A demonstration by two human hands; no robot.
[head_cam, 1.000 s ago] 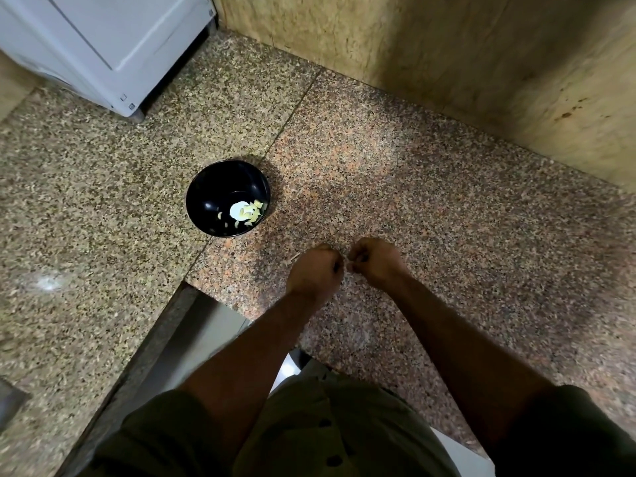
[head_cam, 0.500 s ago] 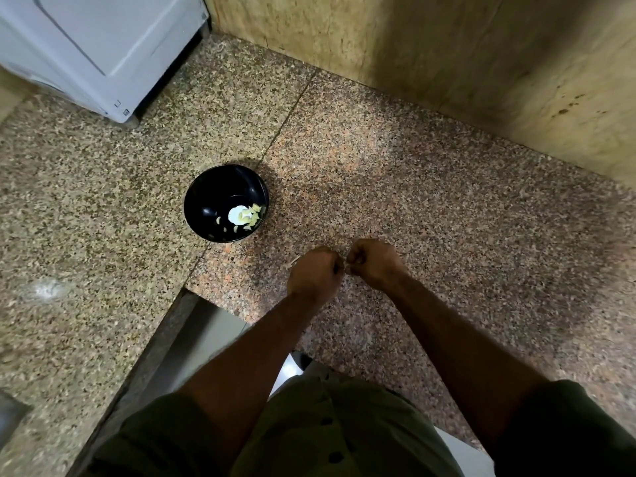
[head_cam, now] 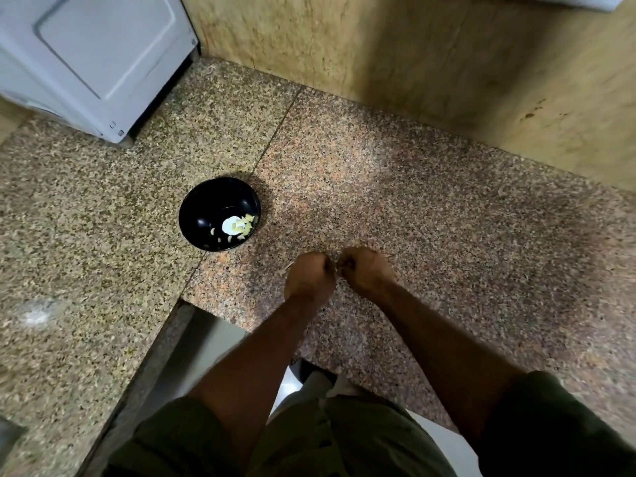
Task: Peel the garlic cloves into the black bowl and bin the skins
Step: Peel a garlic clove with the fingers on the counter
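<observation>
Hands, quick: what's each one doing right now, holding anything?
Left hand: fingers curled, pinching something small at the fingertips; too small to identify.
Right hand: fingers curled, meeting the left at the same spot; what it holds cannot be told.

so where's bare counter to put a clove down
Bare counter runs right of the bowl to the wall, and left of the bowl below the white appliance. It is crowded only where the left hand and right hand meet.

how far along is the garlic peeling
Done: several peeled cloves already lie in the black bowl. In hand: the left hand and right hand meet fingertip to fingertip over the counter, curled as if working something too small to make out. Left: no bin is in view.
</observation>
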